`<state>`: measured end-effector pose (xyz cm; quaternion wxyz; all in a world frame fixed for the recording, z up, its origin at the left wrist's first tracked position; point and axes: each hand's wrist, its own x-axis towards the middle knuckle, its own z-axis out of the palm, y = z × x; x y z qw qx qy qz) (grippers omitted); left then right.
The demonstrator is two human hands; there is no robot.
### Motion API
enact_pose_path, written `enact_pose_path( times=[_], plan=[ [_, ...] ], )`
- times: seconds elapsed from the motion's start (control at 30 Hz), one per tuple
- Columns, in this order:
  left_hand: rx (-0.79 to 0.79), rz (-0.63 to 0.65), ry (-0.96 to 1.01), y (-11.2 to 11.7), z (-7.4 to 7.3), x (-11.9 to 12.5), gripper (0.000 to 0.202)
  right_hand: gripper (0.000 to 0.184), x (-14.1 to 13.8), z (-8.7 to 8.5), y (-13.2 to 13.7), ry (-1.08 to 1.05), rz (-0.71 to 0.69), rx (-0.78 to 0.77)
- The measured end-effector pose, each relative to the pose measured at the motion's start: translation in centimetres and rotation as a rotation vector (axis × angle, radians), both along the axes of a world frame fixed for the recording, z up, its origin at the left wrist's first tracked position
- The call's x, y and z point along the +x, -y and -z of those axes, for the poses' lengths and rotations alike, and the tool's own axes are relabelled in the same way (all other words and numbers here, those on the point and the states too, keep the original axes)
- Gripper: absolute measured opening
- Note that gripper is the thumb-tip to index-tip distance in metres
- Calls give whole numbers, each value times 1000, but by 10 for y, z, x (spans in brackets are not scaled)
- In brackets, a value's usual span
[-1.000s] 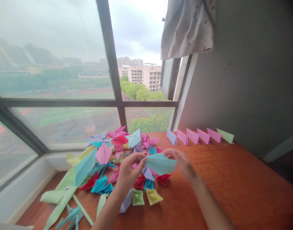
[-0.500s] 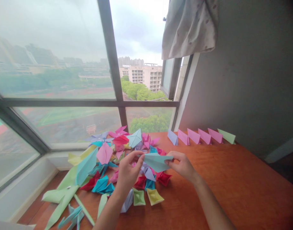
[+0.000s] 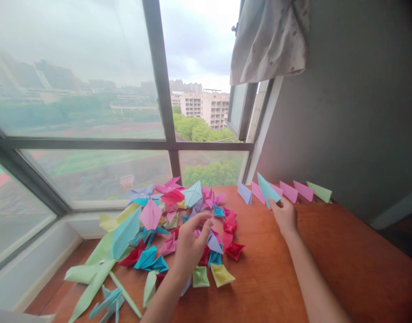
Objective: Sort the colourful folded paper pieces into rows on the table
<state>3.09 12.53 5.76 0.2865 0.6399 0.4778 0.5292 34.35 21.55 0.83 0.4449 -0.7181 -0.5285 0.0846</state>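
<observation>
The teal paper triangle (image 3: 267, 190) sits at one o'clock, far back on the counter (image 3: 327, 260) among a row of folded triangles (image 3: 303, 190). The grip of the right hand (image 3: 285, 216) pinches its lower corner. At eight o'clock from it, the left hand (image 3: 190, 244) curls over the origami pile (image 3: 152, 224); I cannot tell whether its grip holds anything.

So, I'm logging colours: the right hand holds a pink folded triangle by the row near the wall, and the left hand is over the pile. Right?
Not quite. The head view shows the triangle in the right hand is teal, not pink. It is by the row near the wall, and the left hand is over the pile.
</observation>
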Motion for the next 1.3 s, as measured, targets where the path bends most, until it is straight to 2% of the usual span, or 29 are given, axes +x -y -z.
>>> enact_pose_path(
  times=[0.1, 0.23, 0.53, 0.9, 1.3],
  plan=[
    [2, 16, -11, 0, 1, 1, 19, 37, 3, -3, -19, 121, -1, -111],
    [-1, 19, -9, 0, 0, 1, 19, 30, -3, -14, -39, 250, 32, -155],
    [-8, 7, -5, 1, -3, -1, 19, 26, -18, -22, -63, 504, -5, -286],
    [14, -11, -23, 1, -2, -2, 17, 33, -30, -11, -71, 571, -6, -443],
    [21, 1, -18, 0, -1, -2, 18, 31, -35, 0, -72, 544, -22, -445]
  ],
)
